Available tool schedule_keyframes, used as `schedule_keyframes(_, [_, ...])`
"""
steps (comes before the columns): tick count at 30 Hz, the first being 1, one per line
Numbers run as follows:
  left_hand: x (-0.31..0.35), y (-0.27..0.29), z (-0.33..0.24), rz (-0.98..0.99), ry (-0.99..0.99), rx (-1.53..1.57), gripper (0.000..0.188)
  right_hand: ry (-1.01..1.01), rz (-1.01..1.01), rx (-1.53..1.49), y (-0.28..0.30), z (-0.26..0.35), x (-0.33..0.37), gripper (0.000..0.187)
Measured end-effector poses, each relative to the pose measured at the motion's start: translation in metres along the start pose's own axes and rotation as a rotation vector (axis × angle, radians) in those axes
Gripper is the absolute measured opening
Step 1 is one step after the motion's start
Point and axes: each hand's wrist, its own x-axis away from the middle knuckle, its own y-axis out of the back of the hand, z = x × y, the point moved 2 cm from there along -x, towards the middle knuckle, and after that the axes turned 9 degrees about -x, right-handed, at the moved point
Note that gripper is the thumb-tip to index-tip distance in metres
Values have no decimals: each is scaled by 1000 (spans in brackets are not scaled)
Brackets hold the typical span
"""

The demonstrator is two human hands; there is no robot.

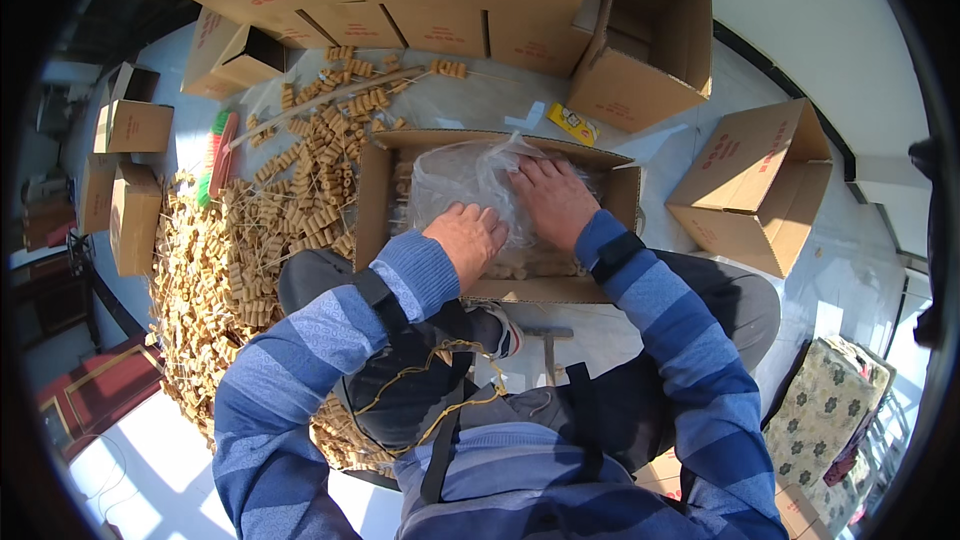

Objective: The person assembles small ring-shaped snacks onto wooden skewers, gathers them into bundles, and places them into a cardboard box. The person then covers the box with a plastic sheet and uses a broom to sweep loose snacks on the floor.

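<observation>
My left hand (468, 243) rests with curled fingers on a clear plastic bag (440, 185), and my right hand (552, 198) lies on it slightly farther off; whether either pinches the film, I can't tell. The bag sits in the open cardboard box (540, 290) before me. I'd expect it light, limp, slippery and easily torn, best held by the bunched film near my right fingers. Beyond lie a yellow packet (573, 124), then a tall carton (640, 95).
</observation>
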Motion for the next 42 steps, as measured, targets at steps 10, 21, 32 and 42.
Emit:
schedule_keyframes(10, [-73, -42, 54, -360, 119, 16, 58, -139, -133, -170, -15, -16, -20, 37])
schedule_keyframes(21, [-93, -64, 67, -367, 418, 595, 55, -303, -78, 96, -26, 5, -36, 44])
schedule_keyframes(32, [-106, -64, 69, -369, 474, 414, 37, -253, -133, 101, -28, 0, -31, 47])
schedule_keyframes(42, [-119, -68, 73, -397, 453, 395, 35, -471, 83, -194, -23, -24, -44, 55])
